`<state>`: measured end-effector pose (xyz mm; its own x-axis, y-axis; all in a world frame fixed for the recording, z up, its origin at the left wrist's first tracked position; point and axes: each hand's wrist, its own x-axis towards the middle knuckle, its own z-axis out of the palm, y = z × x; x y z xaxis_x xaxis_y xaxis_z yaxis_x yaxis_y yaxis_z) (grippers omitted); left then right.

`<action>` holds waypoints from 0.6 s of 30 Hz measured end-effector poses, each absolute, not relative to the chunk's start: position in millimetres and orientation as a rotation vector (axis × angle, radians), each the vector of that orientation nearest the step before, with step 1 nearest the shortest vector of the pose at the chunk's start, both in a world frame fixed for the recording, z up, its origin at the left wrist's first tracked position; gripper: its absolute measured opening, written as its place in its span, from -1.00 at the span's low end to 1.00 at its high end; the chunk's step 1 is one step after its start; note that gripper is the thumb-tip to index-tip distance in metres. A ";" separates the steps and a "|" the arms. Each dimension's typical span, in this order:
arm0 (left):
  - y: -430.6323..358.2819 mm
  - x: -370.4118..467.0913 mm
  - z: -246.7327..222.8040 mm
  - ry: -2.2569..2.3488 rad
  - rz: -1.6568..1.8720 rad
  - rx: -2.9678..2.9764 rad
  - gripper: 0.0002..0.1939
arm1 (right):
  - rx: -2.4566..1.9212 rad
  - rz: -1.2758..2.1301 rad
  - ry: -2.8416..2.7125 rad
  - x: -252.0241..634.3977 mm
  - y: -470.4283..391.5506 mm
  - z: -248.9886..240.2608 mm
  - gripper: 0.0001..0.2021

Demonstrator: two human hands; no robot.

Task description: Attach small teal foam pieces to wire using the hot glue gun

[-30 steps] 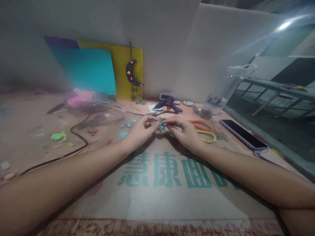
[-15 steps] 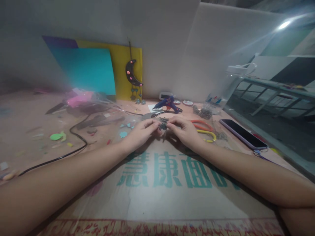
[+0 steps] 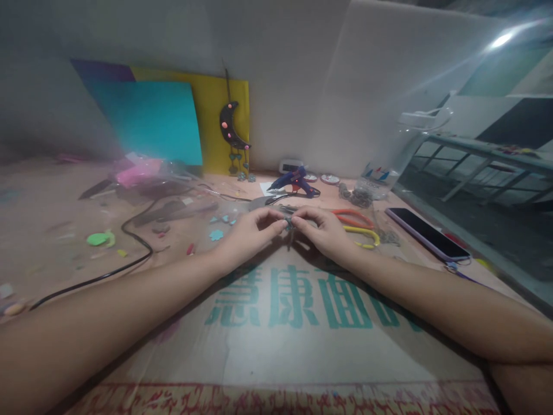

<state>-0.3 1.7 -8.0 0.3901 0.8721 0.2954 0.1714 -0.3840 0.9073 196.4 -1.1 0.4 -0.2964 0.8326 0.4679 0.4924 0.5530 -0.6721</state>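
Between the fingertips of both hands is a small grey-teal craft piece, mostly hidden by the fingers, with a thin dark strand hanging below it. My left hand pinches it from the left. From the other side my right hand grips it between thumb and index finger. Scissors with orange and yellow handles lie just beyond and beside my right hand. Left of my left hand are a light-blue flower cutout and several small blue pieces.
A blue glue gun stands behind the hands, and a black cable crosses the left side. A phone lies at right. A dark crescent-moon ornament hangs before a yellow board. Grey cord lies near a clear container.
The fingertips of both hands have drawn closer together around the small piece. It has turned slightly, and more of it is covered by the fingers.
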 end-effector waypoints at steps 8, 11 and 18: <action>-2.3 0.2 -1.9 0.960 1.042 1.878 -0.77 | -1.070 0.461 -1.989 197.5 -0.5 -0.9 -0.82; -3.7 0.1 -0.4 0.976 1.048 1.943 -0.79 | -1.063 0.440 -1.999 196.7 -1.4 -0.1 -0.83; -4.8 -0.8 0.7 1.021 1.038 1.964 -0.75 | -1.051 0.433 -2.002 196.5 -3.2 1.4 -0.84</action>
